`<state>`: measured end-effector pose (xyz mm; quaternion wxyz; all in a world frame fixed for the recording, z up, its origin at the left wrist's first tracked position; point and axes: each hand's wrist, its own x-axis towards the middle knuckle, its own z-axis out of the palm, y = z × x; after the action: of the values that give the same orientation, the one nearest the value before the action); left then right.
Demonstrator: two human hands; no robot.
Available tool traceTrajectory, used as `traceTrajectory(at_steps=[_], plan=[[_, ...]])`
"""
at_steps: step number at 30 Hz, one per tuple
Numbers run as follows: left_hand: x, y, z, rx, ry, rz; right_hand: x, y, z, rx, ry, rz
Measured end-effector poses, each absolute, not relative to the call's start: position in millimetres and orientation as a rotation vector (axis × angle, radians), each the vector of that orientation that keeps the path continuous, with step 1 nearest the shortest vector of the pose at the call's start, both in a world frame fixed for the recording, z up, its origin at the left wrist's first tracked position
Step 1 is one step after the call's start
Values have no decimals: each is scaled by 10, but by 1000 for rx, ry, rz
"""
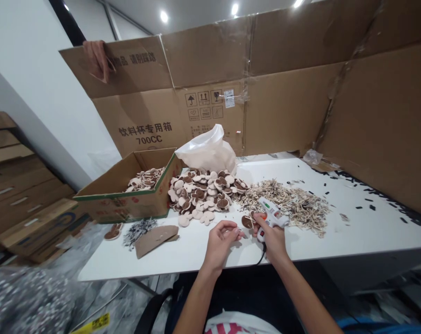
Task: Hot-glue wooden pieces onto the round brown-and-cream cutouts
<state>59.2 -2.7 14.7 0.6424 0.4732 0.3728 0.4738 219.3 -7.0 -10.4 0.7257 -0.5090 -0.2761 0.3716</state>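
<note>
My right hand [271,236] grips a white glue gun [272,212] with an orange trigger, its nozzle pointing left toward a small brown-and-beige mouse-head shaped piece [248,221]. My left hand [222,236] pinches that piece at its edge, fingers curled, just above the white table [352,232]. Right behind the hands lies a heap of similar beige and brown pieces [203,192]. To the right of it spreads a pile of small pale bows [294,202].
An open cardboard box [126,197] with more pieces stands at the left. A white plastic bag [210,148] sits behind the heap. Tall cardboard sheets [283,93] wall the table's back and right. A cardboard scrap [154,239] and dark bits [139,229] lie front left.
</note>
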Motion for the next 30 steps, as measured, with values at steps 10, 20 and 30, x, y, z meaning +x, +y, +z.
traceTrajectory(at_steps=[10, 20, 30], plan=[[570, -54, 71, 1097, 851, 1078, 2193, -63, -135, -1124, -615, 842], [588, -86, 77, 1236, 910, 1112, 2166, -70, -118, -1103, -656, 866], [617, -101, -10, 1345, 984, 1159, 2145, -85, -115, -1132, -718, 868]])
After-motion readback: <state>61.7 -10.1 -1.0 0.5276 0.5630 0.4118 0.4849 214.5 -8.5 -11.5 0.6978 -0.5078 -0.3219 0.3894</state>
